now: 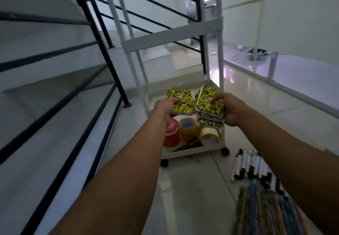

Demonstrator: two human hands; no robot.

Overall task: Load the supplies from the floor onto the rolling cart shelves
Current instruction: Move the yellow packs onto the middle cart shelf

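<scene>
Left hand [165,109]: thumb on top, pinching one yellow-and-black speckled paper notebook [183,104] by its near edge.
Right hand [229,106]: grips a stack of matching notebooks [209,110] likewise.
Where: both are held over the white metal rolling cart [172,38], above its lower shelf of tape rolls [189,128].
Handling: probably light and flexible with slick covers. The stack may fan out, so clamp it whole and support it from underneath.
Floor: black-and-white markers [253,167] remain.
</scene>
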